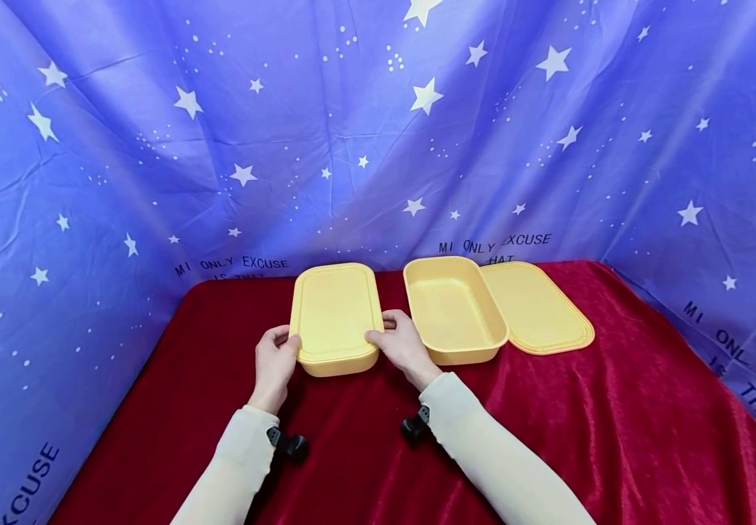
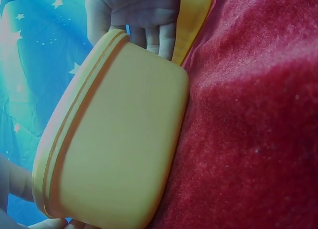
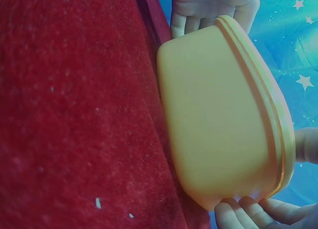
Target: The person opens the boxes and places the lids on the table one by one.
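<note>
A yellow lidded food container (image 1: 337, 313) is held between both hands at the middle of the cloth. My left hand (image 1: 274, 367) grips its left side, the thumb at the lid's edge. On the opposite side my right hand (image 1: 405, 347) grips it, with the thumb over the lid's rim. Both wrist views show the container's near end wall (image 2: 119, 134), with the lid (image 3: 268, 105) seated along its rim. Fingers of each hand are partly hidden behind the container. Just right of the right hand stands an uncovered yellow container (image 1: 459, 313) with nothing inside.
A loose yellow lid (image 1: 542, 310) lies to the right, its left edge behind the uncovered container. Dark red velvet cloth (image 1: 548, 437) covers the table. Blue star-printed curtain (image 1: 325, 146) hangs at the back and both sides.
</note>
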Demonstrator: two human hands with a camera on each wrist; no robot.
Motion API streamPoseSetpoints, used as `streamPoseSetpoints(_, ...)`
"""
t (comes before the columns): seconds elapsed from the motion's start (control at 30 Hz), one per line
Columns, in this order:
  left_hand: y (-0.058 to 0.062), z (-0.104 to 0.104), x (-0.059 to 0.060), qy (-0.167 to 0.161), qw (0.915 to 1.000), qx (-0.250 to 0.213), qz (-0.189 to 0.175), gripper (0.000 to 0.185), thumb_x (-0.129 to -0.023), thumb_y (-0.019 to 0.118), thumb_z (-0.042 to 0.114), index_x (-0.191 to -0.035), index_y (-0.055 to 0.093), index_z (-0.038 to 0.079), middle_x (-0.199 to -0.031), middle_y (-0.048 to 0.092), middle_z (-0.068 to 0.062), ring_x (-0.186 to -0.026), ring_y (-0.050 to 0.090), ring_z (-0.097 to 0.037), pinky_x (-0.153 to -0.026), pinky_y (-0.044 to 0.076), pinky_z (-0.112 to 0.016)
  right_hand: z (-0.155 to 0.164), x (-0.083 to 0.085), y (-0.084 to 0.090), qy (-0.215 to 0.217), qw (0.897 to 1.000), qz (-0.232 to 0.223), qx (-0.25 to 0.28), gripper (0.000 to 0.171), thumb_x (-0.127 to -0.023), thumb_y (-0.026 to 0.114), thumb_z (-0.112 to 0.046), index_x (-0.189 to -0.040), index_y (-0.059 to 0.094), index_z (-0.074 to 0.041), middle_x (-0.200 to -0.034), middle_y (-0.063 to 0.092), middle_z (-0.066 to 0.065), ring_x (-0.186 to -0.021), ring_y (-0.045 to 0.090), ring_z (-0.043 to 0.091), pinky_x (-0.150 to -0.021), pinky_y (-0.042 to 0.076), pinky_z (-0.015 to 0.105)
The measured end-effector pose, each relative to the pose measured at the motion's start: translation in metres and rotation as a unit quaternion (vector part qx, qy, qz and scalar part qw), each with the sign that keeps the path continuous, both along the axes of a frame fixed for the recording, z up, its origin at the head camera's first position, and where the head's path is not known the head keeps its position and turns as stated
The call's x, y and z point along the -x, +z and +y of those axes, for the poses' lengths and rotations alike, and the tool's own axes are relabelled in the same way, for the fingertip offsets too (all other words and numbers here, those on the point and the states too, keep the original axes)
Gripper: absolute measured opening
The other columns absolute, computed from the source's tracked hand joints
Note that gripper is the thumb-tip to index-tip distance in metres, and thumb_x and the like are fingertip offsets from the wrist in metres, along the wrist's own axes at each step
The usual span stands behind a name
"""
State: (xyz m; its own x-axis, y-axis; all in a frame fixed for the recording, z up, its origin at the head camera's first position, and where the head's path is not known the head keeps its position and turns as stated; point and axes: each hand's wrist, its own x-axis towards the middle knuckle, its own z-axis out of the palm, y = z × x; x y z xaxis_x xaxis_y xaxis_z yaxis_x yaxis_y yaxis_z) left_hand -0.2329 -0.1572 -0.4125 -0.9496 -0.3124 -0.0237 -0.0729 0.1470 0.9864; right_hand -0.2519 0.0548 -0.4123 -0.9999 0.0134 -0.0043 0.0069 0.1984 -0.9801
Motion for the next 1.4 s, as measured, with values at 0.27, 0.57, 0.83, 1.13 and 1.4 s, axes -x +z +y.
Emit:
streamPoseSetpoints(0.27, 0.0009, -0.0001, -0.0001, -0.002, 1.0000, 0.000, 0.001, 0.034, -0.090, 0.051, 0.007, -0.123, 0.052, -0.004, -0.115, 0.056, -0.018, -0.098, 0.055, -0.025, -0.076, 0.045, -0.025, 0.0001, -0.0006, 0.0016, 0.000, 1.000, 0.002, 0.000, 0.048, -0.079, 0.069, -0.010, -0.121, 0.052, 0.004, -0.114, 0.057, 0.017, -0.103, 0.061, 0.027, -0.086, 0.050, 0.035)
streamPoseSetpoints(0.57, 0.0012, -0.0010, -0.0001, -0.006, 1.0000, -0.003, 0.004, 0.034, -0.092, 0.051, 0.007, -0.124, 0.052, -0.004, -0.116, 0.055, -0.018, -0.100, 0.055, -0.026, -0.078, 0.045, -0.026, 0.0004, 0.0000, 0.0018, 0.001, 1.000, -0.001, -0.001, 0.048, -0.079, 0.070, -0.011, -0.121, 0.052, 0.003, -0.115, 0.057, 0.017, -0.103, 0.061, 0.026, -0.086, 0.050, 0.034)
streamPoseSetpoints(0.83, 0.0013, -0.0003, 0.0000, -0.008, 1.0000, -0.001, 0.005, 0.034, -0.092, 0.051, 0.007, -0.124, 0.052, -0.005, -0.117, 0.055, -0.019, -0.101, 0.055, -0.027, -0.078, 0.044, -0.026, 0.0004, -0.0001, 0.0024, 0.000, 1.000, -0.002, 0.002, 0.050, -0.079, 0.070, -0.010, -0.123, 0.051, 0.004, -0.115, 0.057, 0.018, -0.104, 0.060, 0.027, -0.086, 0.050, 0.035)
streamPoseSetpoints(1.13, 0.0015, -0.0001, -0.0002, -0.002, 1.0000, 0.000, 0.007, 0.034, -0.091, 0.051, 0.007, -0.122, 0.053, -0.004, -0.115, 0.056, -0.018, -0.099, 0.055, -0.025, -0.077, 0.044, -0.025, 0.0006, -0.0007, 0.0028, 0.001, 1.000, -0.002, -0.002, 0.049, -0.080, 0.070, -0.011, -0.123, 0.051, 0.004, -0.116, 0.057, 0.017, -0.105, 0.060, 0.027, -0.088, 0.049, 0.036)
streamPoseSetpoints(1.4, 0.0012, -0.0006, 0.0008, -0.003, 1.0000, -0.001, 0.008, 0.034, -0.090, 0.051, 0.007, -0.122, 0.053, -0.004, -0.116, 0.055, -0.018, -0.100, 0.055, -0.025, -0.078, 0.044, -0.027, 0.0008, -0.0004, 0.0029, 0.002, 1.000, 0.001, 0.006, 0.049, -0.080, 0.069, -0.010, -0.123, 0.051, 0.004, -0.115, 0.057, 0.018, -0.105, 0.061, 0.028, -0.089, 0.049, 0.036)
